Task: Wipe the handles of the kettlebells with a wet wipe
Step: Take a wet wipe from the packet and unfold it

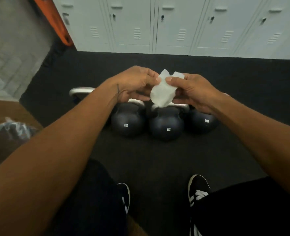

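Three black kettlebells stand in a row on the dark floor mat: the left kettlebell [128,122], the middle kettlebell [166,126] and the right kettlebell [201,122], each with a pale metal handle partly hidden behind my hands. A fourth handle [80,90] shows further left behind my forearm. Above the row I hold a crumpled white wet wipe [163,92] in the air. My left hand [137,82] pinches its left edge and my right hand [193,90] pinches its right edge. The wipe hangs clear of the handles.
White lockers [174,26] line the wall behind the dark mat [157,155]. An orange panel [55,19] leans at the upper left. A wooden bench surface [8,109] with a plastic-wrapped packet [9,130] is at my left. My shoes [197,188] are near the bottom.
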The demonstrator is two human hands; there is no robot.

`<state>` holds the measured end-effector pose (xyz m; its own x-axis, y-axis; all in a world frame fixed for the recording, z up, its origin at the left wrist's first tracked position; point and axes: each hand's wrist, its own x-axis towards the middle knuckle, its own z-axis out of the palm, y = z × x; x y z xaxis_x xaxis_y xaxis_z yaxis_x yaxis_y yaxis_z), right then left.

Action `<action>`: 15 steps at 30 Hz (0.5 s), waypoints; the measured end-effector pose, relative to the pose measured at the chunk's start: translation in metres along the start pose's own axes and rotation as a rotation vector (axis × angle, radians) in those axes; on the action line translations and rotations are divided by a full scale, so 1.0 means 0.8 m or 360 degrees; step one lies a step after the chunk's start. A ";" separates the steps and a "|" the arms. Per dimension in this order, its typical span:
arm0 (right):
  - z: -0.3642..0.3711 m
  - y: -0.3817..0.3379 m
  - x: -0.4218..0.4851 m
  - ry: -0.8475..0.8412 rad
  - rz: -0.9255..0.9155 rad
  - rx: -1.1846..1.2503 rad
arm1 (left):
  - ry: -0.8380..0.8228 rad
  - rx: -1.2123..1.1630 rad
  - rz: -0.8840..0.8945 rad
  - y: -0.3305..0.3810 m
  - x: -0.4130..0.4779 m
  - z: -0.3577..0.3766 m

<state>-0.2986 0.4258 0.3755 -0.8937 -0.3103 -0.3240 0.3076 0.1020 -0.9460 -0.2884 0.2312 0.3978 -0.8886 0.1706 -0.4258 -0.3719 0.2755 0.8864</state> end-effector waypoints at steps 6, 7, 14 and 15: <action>-0.010 0.001 -0.004 0.0127 0.0023 0.0187 | -0.0003 -0.0257 0.0083 0.005 0.006 0.025; -0.010 0.001 -0.007 0.0140 0.0037 0.0234 | 0.0000 -0.0287 0.0069 -0.003 0.005 0.025; -0.024 0.008 -0.020 -0.0034 0.0097 0.0375 | 0.0002 -0.0596 0.0225 -0.023 0.009 0.031; -0.029 0.010 -0.019 -0.0047 0.0081 0.0436 | 0.0039 -0.0557 0.0304 -0.023 0.014 0.034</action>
<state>-0.2902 0.4533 0.3730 -0.8661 -0.3393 -0.3671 0.4324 -0.1400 -0.8908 -0.2841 0.2537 0.3722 -0.9552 0.1637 -0.2467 -0.2646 -0.0987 0.9593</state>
